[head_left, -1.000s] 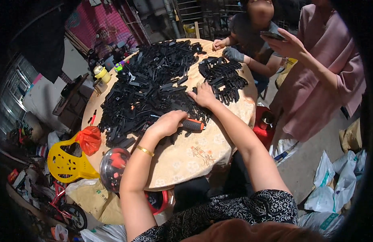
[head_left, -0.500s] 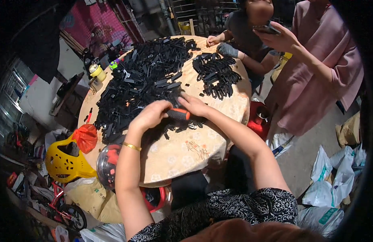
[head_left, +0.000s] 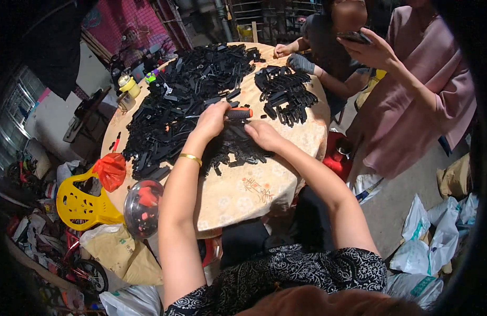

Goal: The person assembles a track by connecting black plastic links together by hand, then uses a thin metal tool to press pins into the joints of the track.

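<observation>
A yellow plastic chair [head_left: 90, 209] stands at far left beside a round table [head_left: 227, 203] spread with a pale cloth, where a red plastic bag [head_left: 110, 173] sits near the edge, just above a clear rounded container [head_left: 140, 224] with red things inside. A yellow-topped jar [head_left: 129, 86] stands at the far left rim, next to a broad heap of black parts [head_left: 175, 97]. At centre, the worker's left hand [head_left: 212, 118] (a gold-coloured bangle [head_left: 191, 157] circles the wrist) is closed around a tool [head_left: 239, 112], its black-and-orange handle jutting from the fist to the right, above the heap's near side. The tool's orange end lies clear of the fingers, a little above the right hand [head_left: 264, 136], which reaches in at the edge of the parts; its fingertips are hidden, and whether they grip anything cannot be told. Farther right, a smaller pile of black parts [head_left: 285, 95] lies close to a seated co-worker's gloved hand [head_left: 301, 64], while a person in pink [head_left: 401, 116] stands holding a phone [head_left: 355, 37].
</observation>
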`<action>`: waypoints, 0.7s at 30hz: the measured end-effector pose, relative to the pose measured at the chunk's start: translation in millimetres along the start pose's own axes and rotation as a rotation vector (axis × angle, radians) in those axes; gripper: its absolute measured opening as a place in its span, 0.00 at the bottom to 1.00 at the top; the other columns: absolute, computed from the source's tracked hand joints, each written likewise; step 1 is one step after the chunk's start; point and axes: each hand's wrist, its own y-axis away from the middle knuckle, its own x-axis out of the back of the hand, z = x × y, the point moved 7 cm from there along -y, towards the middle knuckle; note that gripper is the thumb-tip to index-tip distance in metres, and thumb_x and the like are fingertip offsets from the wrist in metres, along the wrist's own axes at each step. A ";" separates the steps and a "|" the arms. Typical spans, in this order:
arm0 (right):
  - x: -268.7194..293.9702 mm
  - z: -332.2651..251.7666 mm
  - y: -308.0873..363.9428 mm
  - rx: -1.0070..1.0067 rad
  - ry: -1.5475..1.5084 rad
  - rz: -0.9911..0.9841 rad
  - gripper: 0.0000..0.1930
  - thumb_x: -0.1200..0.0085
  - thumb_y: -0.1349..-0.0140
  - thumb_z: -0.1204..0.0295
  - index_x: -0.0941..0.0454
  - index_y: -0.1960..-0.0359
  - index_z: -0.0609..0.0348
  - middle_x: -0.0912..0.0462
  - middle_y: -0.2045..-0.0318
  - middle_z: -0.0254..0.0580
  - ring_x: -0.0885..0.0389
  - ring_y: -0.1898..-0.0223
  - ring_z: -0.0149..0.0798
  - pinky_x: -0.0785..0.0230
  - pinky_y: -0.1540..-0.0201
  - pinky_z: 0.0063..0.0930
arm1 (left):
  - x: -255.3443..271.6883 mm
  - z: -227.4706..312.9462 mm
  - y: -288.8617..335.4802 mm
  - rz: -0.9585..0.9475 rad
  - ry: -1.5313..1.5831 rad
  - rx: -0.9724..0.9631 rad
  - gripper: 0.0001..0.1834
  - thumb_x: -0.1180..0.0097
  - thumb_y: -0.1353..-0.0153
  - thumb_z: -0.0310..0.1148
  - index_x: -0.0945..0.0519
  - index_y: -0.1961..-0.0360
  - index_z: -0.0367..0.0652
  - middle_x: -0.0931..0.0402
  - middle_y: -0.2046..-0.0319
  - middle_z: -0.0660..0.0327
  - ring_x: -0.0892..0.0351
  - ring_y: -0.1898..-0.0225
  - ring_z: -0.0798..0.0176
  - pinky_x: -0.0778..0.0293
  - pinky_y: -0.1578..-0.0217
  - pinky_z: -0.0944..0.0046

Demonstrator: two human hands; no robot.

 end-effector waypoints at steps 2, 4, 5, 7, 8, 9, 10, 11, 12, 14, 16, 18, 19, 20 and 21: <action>0.5 -3.0 8.0 0.060 -0.052 0.100 0.16 0.58 0.41 0.64 0.25 0.71 0.68 0.24 0.67 0.59 0.26 0.63 0.56 0.35 0.57 0.42 | -1.3 0.1 -2.8 -0.006 -0.021 -0.025 0.12 0.49 0.52 0.21 0.27 0.63 0.40 0.27 0.65 0.52 0.29 0.59 0.49 0.33 0.58 0.57; 13.7 1.6 13.7 0.005 -0.155 0.215 0.13 0.57 0.45 0.70 0.24 0.69 0.68 0.23 0.69 0.58 0.25 0.63 0.54 0.34 0.57 0.40 | -0.6 11.8 -2.0 -0.028 -0.010 -0.170 0.13 0.50 0.53 0.21 0.27 0.62 0.39 0.27 0.65 0.53 0.29 0.59 0.50 0.32 0.58 0.58; 18.6 9.1 12.8 -0.090 -0.156 0.230 0.11 0.57 0.49 0.74 0.24 0.69 0.67 0.23 0.69 0.56 0.25 0.63 0.52 0.34 0.57 0.38 | 1.6 11.1 -0.4 -0.030 -0.011 -0.168 0.13 0.50 0.53 0.21 0.27 0.62 0.39 0.27 0.65 0.53 0.29 0.59 0.50 0.32 0.58 0.58; 34.4 12.9 11.5 -0.044 -0.062 0.312 0.11 0.57 0.50 0.76 0.24 0.67 0.67 0.23 0.69 0.56 0.25 0.63 0.53 0.34 0.57 0.38 | 10.1 20.5 3.8 -0.015 0.017 -0.228 0.14 0.50 0.53 0.20 0.27 0.63 0.39 0.27 0.65 0.53 0.29 0.59 0.50 0.32 0.58 0.58; 38.5 14.8 9.9 -0.022 -0.031 0.302 0.12 0.57 0.50 0.76 0.24 0.66 0.66 0.23 0.68 0.56 0.25 0.62 0.53 0.34 0.57 0.39 | 11.6 21.3 6.3 -0.019 0.018 -0.229 0.14 0.50 0.53 0.20 0.27 0.63 0.39 0.27 0.65 0.53 0.29 0.59 0.50 0.32 0.58 0.58; 37.8 15.0 6.1 0.047 0.063 0.294 0.12 0.58 0.50 0.76 0.26 0.65 0.66 0.24 0.68 0.57 0.26 0.62 0.54 0.34 0.58 0.41 | 15.3 26.2 9.5 -0.009 -0.007 -0.280 0.14 0.50 0.54 0.20 0.27 0.63 0.39 0.27 0.65 0.54 0.29 0.59 0.51 0.32 0.58 0.58; 37.2 20.5 3.6 0.048 0.061 0.296 0.12 0.58 0.50 0.76 0.26 0.65 0.66 0.24 0.68 0.57 0.26 0.62 0.54 0.34 0.58 0.41 | 18.4 31.5 12.6 0.002 -0.033 -0.331 0.14 0.50 0.55 0.21 0.27 0.63 0.40 0.27 0.66 0.55 0.29 0.59 0.52 0.32 0.58 0.58; 33.8 25.8 1.0 0.037 0.146 0.259 0.11 0.58 0.49 0.76 0.27 0.65 0.66 0.25 0.68 0.57 0.27 0.62 0.55 0.34 0.59 0.42 | 19.6 34.8 13.6 0.001 -0.035 -0.332 0.14 0.50 0.55 0.21 0.27 0.63 0.40 0.27 0.66 0.55 0.29 0.59 0.52 0.32 0.58 0.58; 28.6 30.3 -1.6 0.026 0.229 0.219 0.10 0.59 0.49 0.77 0.29 0.66 0.66 0.25 0.68 0.58 0.27 0.62 0.56 0.34 0.59 0.42 | 19.7 43.4 16.3 -0.004 -0.066 -0.387 0.14 0.51 0.54 0.21 0.27 0.63 0.40 0.27 0.66 0.55 0.29 0.59 0.53 0.33 0.57 0.59; 27.8 32.0 -0.3 0.119 0.254 0.260 0.07 0.60 0.48 0.77 0.31 0.69 0.66 0.26 0.71 0.58 0.28 0.64 0.58 0.35 0.60 0.45 | 16.2 57.3 18.4 -0.009 -0.096 -0.445 0.14 0.52 0.54 0.22 0.27 0.63 0.41 0.27 0.66 0.56 0.29 0.59 0.54 0.34 0.57 0.60; 17.3 37.5 1.3 0.020 0.182 0.070 0.12 0.58 0.47 0.75 0.29 0.63 0.66 0.24 0.67 0.58 0.26 0.61 0.53 0.34 0.57 0.39 | 12.9 71.2 22.3 -0.021 -0.104 -0.491 0.12 0.55 0.51 0.24 0.27 0.63 0.42 0.28 0.66 0.58 0.30 0.59 0.56 0.35 0.55 0.62; 17.1 35.7 9.7 -0.010 -0.084 0.081 0.14 0.57 0.45 0.73 0.30 0.58 0.66 0.24 0.64 0.56 0.26 0.58 0.49 0.34 0.55 0.35 | 8.9 79.6 24.1 -0.058 -0.134 -0.496 0.10 0.56 0.50 0.26 0.28 0.64 0.43 0.28 0.65 0.59 0.30 0.57 0.57 0.36 0.55 0.62; 16.8 35.7 15.5 -0.039 -0.350 0.092 0.17 0.55 0.43 0.70 0.30 0.54 0.66 0.24 0.60 0.54 0.26 0.55 0.44 0.35 0.53 0.31 | 8.7 86.0 26.7 -0.033 -0.129 -0.534 0.10 0.57 0.49 0.27 0.28 0.64 0.43 0.29 0.65 0.59 0.31 0.57 0.57 0.37 0.54 0.61; 18.2 33.4 24.0 -0.039 -0.345 0.094 0.17 0.55 0.43 0.70 0.30 0.54 0.66 0.24 0.60 0.54 0.26 0.55 0.44 0.35 0.53 0.31 | 7.8 93.0 29.8 -0.007 -0.123 -0.572 0.10 0.57 0.49 0.27 0.28 0.64 0.43 0.29 0.65 0.60 0.31 0.57 0.58 0.37 0.52 0.59; 20.6 33.6 34.4 -0.185 -0.787 0.130 0.19 0.54 0.42 0.68 0.32 0.51 0.65 0.25 0.56 0.50 0.27 0.52 0.40 0.37 0.51 0.28 | 7.7 98.5 34.7 0.037 -0.133 -0.591 0.11 0.57 0.48 0.28 0.28 0.63 0.44 0.29 0.64 0.60 0.31 0.56 0.58 0.39 0.48 0.55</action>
